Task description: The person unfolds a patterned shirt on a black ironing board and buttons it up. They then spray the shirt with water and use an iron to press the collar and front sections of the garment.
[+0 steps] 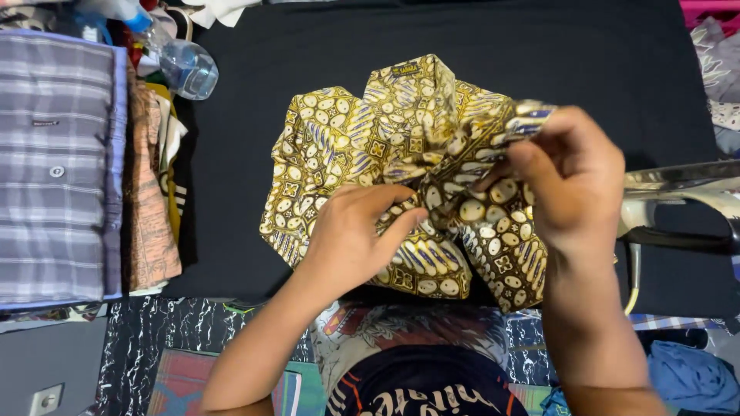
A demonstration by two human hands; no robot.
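Note:
A crumpled yellow and brown batik shirt (347,146) lies bunched on a black cloth-covered surface (308,46). My left hand (354,235) pinches a fold of the shirt near its middle, fingers closed on the fabric. My right hand (566,181) grips another part of the same shirt and lifts it slightly off the surface, to the right of the left hand. The shirt's collar points away from me.
A folded checked purple-grey shirt (54,169) tops a stack of clothes at the left, beside an orange patterned garment (150,216). A clear plastic bottle (181,65) lies at the upper left. An iron (678,192) rests at the right edge. More clothes lie right.

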